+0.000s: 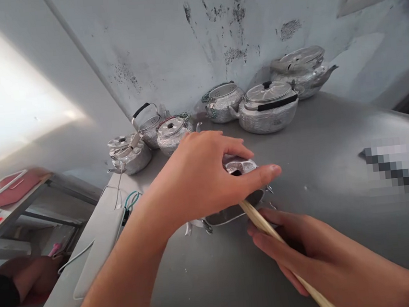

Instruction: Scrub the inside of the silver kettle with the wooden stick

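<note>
My left hand [203, 177] lies over a small silver kettle [244, 165] on the grey table [336, 169], fingers spread across its lid and body, holding it down. My right hand [300, 250] grips a thin wooden stick [257, 220] whose tip reaches the kettle's side under my left fingers. Most of the kettle is hidden by my left hand; a spout or foot [188, 229] shows at its lower left.
Several hammered aluminium kettles stand along the wall: a group at the left [130, 153], two in the middle [267, 106], one at the back right [300, 72]. A white phone with cables [100, 238] lies at the table's left edge. A person's limb [24, 279] shows at lower left.
</note>
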`<state>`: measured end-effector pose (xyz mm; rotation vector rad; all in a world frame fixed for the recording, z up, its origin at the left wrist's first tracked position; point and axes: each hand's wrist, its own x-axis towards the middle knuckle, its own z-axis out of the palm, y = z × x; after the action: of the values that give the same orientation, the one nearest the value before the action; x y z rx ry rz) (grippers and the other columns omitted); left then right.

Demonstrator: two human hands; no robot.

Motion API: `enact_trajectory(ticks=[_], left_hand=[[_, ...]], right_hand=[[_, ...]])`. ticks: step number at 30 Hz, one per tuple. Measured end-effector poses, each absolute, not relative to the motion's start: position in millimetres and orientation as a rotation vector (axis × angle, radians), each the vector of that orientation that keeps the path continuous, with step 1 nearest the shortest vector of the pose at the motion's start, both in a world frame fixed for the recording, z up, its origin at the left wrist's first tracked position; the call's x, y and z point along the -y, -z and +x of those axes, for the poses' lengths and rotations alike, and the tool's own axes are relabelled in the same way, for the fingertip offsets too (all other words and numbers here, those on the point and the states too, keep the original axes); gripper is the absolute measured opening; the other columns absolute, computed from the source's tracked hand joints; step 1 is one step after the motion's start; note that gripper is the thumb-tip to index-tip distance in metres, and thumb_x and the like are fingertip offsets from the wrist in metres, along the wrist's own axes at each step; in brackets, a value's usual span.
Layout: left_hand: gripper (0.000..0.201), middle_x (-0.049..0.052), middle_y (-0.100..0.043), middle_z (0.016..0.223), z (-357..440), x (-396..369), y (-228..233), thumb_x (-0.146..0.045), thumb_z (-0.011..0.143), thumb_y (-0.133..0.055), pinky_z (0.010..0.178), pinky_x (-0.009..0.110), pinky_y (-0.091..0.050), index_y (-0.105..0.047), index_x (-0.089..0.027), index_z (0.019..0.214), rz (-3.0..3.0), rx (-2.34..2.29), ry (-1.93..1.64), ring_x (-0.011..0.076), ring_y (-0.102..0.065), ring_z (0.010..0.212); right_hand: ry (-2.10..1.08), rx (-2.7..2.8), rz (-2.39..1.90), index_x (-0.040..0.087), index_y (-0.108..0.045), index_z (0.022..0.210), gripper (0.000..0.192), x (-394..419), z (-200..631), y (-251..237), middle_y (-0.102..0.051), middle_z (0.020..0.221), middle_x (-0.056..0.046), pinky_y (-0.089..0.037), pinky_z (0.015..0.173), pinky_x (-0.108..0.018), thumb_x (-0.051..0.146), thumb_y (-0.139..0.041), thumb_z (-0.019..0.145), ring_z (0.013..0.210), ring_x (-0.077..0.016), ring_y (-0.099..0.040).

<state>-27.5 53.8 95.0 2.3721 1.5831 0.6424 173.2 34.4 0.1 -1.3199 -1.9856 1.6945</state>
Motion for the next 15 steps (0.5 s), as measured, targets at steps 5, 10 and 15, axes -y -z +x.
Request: enact_trajectory(ticks=[5, 10, 15], left_hand=[[0.048, 0.002, -0.069, 0.142, -30.1, -48.3, -99.4, -0.070, 0.097, -0.060, 0.109, 0.050, -0.053, -0.077, -0.038, 0.129, 2.396, -1.574, -0.409, 0.0359, -0.050, 0.149], [0.055, 0.005, -0.076, 0.127, -31.8, -55.6, -95.9, -0.068, 0.088, -0.073, 0.085, 0.037, -0.059, -0.077, -0.030, 0.129, 2.393, -1.559, -0.603, 0.0279, -0.072, 0.107], [0.048, 0.005, -0.078, 0.122, -41.7, -62.4, -94.9, -0.067, 0.087, -0.074, 0.072, 0.036, -0.056, -0.082, -0.027, 0.112, 2.388, -1.616, -0.638, 0.0212, -0.071, 0.082]], right_hand=[[-1.665, 2.011, -1.306, 0.026, -0.054, 0.073, 0.042, -32.0, 175.1, 2.1, -0.051, 0.054, 0.005, -0.041, 0.051, -0.026, 0.057, -0.051, 0.101, 0.051, -0.0144, -0.048], [-1.694, 1.946, -1.341, 0.026, -0.056, 0.074, 0.042, -31.7, 174.1, 1.9, -0.050, 0.053, 0.006, -0.043, 0.052, -0.026, 0.058, -0.053, 0.099, 0.050, -0.0144, -0.048], [-1.786, 1.892, -1.410, 0.025, -0.057, 0.075, 0.048, -33.8, 174.2, 5.0, -0.051, 0.054, 0.006, -0.042, 0.051, -0.025, 0.064, -0.047, 0.102, 0.050, -0.0136, -0.047]])
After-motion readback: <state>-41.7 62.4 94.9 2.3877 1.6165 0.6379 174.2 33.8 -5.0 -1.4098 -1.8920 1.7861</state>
